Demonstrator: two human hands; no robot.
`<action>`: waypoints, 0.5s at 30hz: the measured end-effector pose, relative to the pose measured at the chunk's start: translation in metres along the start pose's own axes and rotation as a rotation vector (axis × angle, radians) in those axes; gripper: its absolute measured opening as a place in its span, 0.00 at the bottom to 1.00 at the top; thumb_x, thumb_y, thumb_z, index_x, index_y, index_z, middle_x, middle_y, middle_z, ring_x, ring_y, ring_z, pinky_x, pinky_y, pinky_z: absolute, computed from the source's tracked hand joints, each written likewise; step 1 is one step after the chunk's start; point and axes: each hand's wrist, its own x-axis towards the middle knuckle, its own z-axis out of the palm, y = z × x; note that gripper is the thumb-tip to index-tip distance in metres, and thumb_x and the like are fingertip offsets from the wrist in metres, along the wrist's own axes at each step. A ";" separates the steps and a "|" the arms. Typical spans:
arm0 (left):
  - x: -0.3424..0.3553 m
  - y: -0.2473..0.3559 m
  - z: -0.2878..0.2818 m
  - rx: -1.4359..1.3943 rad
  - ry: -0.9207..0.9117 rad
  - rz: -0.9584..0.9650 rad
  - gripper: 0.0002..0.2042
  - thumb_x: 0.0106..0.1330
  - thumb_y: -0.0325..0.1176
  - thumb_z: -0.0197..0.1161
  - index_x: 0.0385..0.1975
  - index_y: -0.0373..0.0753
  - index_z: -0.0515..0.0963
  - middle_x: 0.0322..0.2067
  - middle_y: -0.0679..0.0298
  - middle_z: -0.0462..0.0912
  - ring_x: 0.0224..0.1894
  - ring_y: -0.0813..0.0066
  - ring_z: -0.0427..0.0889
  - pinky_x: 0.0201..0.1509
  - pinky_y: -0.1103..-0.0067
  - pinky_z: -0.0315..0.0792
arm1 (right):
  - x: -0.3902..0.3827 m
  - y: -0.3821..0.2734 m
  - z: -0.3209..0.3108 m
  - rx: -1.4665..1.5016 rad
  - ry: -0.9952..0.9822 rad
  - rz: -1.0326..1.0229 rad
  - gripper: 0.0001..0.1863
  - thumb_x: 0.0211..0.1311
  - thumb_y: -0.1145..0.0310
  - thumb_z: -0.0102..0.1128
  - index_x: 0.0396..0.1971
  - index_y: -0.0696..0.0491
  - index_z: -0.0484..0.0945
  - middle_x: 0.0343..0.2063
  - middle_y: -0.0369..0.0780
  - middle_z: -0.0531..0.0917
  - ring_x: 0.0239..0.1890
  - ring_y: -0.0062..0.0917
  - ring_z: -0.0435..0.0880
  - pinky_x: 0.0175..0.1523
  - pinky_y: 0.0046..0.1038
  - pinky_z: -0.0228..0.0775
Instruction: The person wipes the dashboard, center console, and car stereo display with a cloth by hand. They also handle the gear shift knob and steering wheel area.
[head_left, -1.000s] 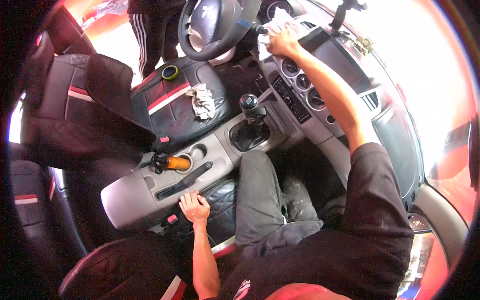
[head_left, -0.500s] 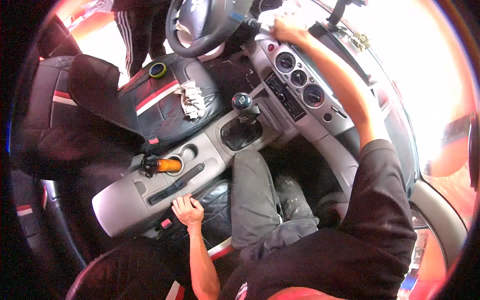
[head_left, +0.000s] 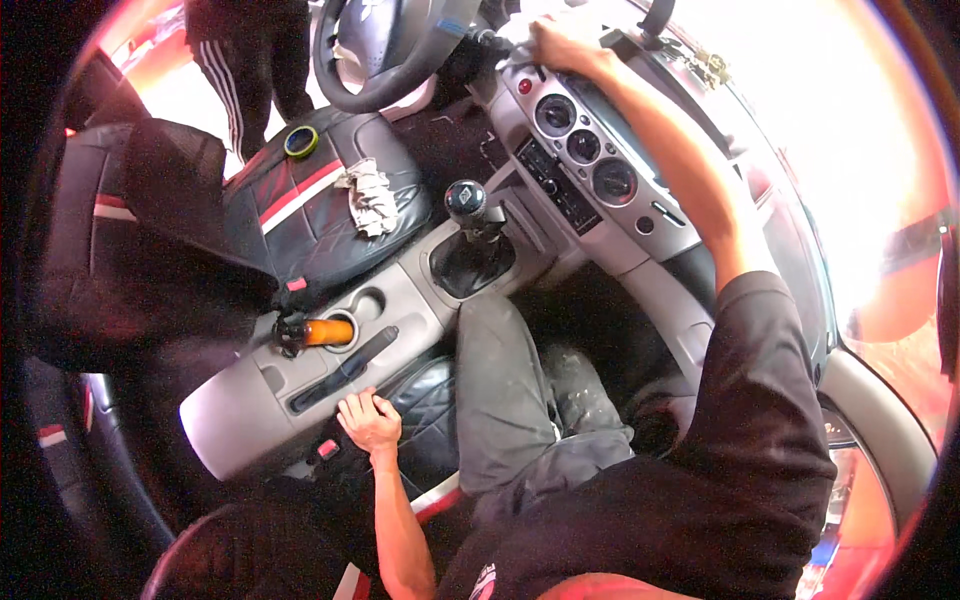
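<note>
My left hand (head_left: 369,422) rests palm down at the near side of the grey centre console (head_left: 220,415), below the handbrake lever (head_left: 345,370). Nothing is in it, and its fingers lie apart. At the far top, my right hand (head_left: 552,46) reaches across the dashboard to a spot beside the steering wheel (head_left: 408,68). What looks like a pale, crumpled cloth (head_left: 513,50) is under its fingers, partly lost in glare. Below my right arm is the grey dash panel (head_left: 622,222) with round dials and a radio.
On the driver's seat (head_left: 400,190) lie a crumpled whitish cloth (head_left: 371,197) and a round yellow-rimmed tin (head_left: 301,141). An orange spray bottle (head_left: 328,332) lies tilted in a cup holder. The gear lever (head_left: 467,205) rises before my knee. A person in striped trousers (head_left: 232,85) stands beyond the seat.
My right hand has shifted slightly left along the dashboard with the pale cloth. The whole view has moved a little; my left hand stays in place by the console.
</note>
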 end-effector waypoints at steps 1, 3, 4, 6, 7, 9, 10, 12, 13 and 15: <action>0.001 0.002 0.001 -0.012 0.007 -0.004 0.05 0.56 0.31 0.57 0.30 0.41 0.78 0.29 0.58 0.73 0.35 0.57 0.72 0.38 0.64 0.65 | 0.007 -0.001 -0.010 0.032 -0.101 0.038 0.15 0.55 0.62 0.60 0.36 0.58 0.83 0.32 0.55 0.84 0.38 0.45 0.85 0.47 0.43 0.75; 0.002 0.003 0.000 -0.005 -0.003 -0.030 0.05 0.56 0.31 0.57 0.30 0.41 0.78 0.30 0.59 0.73 0.35 0.57 0.72 0.38 0.64 0.65 | 0.021 -0.012 -0.032 0.130 -0.153 0.130 0.21 0.52 0.59 0.64 0.44 0.55 0.80 0.34 0.53 0.84 0.38 0.42 0.86 0.47 0.42 0.77; -0.002 0.000 -0.003 0.010 -0.011 -0.032 0.05 0.56 0.31 0.57 0.30 0.41 0.78 0.30 0.59 0.73 0.35 0.57 0.72 0.38 0.64 0.65 | 0.030 -0.025 -0.031 0.247 -0.210 0.225 0.30 0.49 0.55 0.68 0.52 0.53 0.76 0.35 0.51 0.85 0.37 0.40 0.87 0.47 0.42 0.78; -0.010 -0.004 -0.007 0.030 -0.009 -0.038 0.05 0.56 0.31 0.57 0.30 0.42 0.78 0.29 0.59 0.73 0.35 0.57 0.72 0.39 0.64 0.64 | 0.043 -0.050 -0.024 0.372 -0.270 0.305 0.40 0.46 0.52 0.72 0.61 0.50 0.73 0.37 0.50 0.85 0.36 0.38 0.87 0.46 0.41 0.80; -0.006 -0.004 -0.006 0.019 0.006 -0.024 0.05 0.56 0.31 0.57 0.30 0.42 0.78 0.29 0.59 0.73 0.35 0.57 0.72 0.39 0.64 0.64 | 0.047 -0.041 -0.017 0.297 -0.118 0.271 0.32 0.48 0.57 0.69 0.56 0.51 0.75 0.36 0.50 0.85 0.37 0.38 0.87 0.46 0.42 0.78; 0.000 0.000 -0.003 -0.032 0.011 -0.007 0.05 0.56 0.31 0.57 0.30 0.42 0.78 0.29 0.59 0.73 0.35 0.57 0.72 0.39 0.64 0.64 | 0.061 -0.022 0.015 0.144 0.177 0.199 0.19 0.53 0.68 0.62 0.47 0.54 0.78 0.33 0.50 0.85 0.39 0.39 0.86 0.45 0.45 0.75; 0.014 0.008 0.005 -0.073 0.023 0.039 0.05 0.55 0.31 0.57 0.30 0.42 0.77 0.29 0.59 0.73 0.35 0.57 0.72 0.38 0.64 0.64 | 0.075 0.020 0.049 0.370 0.237 0.372 0.14 0.52 0.70 0.61 0.41 0.54 0.80 0.34 0.49 0.84 0.38 0.43 0.84 0.44 0.44 0.74; 0.001 -0.001 0.004 -0.041 0.011 -0.005 0.05 0.55 0.31 0.57 0.30 0.42 0.77 0.29 0.59 0.73 0.35 0.57 0.72 0.38 0.64 0.64 | 0.080 -0.018 0.077 0.506 0.095 0.198 0.20 0.55 0.59 0.59 0.36 0.63 0.81 0.32 0.55 0.84 0.37 0.48 0.85 0.45 0.43 0.76; -0.003 -0.002 0.001 -0.030 0.006 -0.018 0.05 0.55 0.31 0.57 0.30 0.42 0.77 0.29 0.59 0.73 0.35 0.57 0.72 0.38 0.64 0.64 | 0.079 -0.040 0.076 0.572 0.015 0.153 0.21 0.56 0.57 0.59 0.35 0.64 0.80 0.33 0.54 0.85 0.36 0.48 0.86 0.45 0.42 0.76; -0.010 -0.007 -0.003 -0.016 -0.001 -0.053 0.05 0.55 0.31 0.58 0.30 0.42 0.77 0.30 0.59 0.73 0.36 0.57 0.72 0.39 0.64 0.65 | 0.073 -0.071 0.046 0.507 -0.170 0.219 0.24 0.56 0.53 0.58 0.37 0.62 0.80 0.32 0.57 0.84 0.36 0.48 0.86 0.45 0.42 0.76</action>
